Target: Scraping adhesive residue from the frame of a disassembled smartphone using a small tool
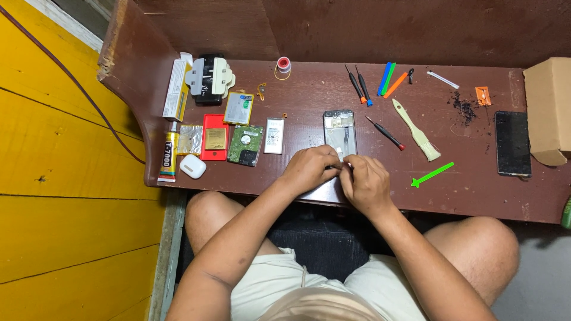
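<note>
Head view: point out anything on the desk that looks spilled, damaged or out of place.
A small heap of dark debris is scattered on the desk beside an orange tool, like spilled scrapings. The desk's left top corner is chipped. The opened phone lies above both hands.

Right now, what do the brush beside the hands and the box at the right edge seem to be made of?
Brush: probably plastic handle, pale cream and smooth, with light bristles. Box: looks like cardboard, matte tan, with a folded flap.
</note>
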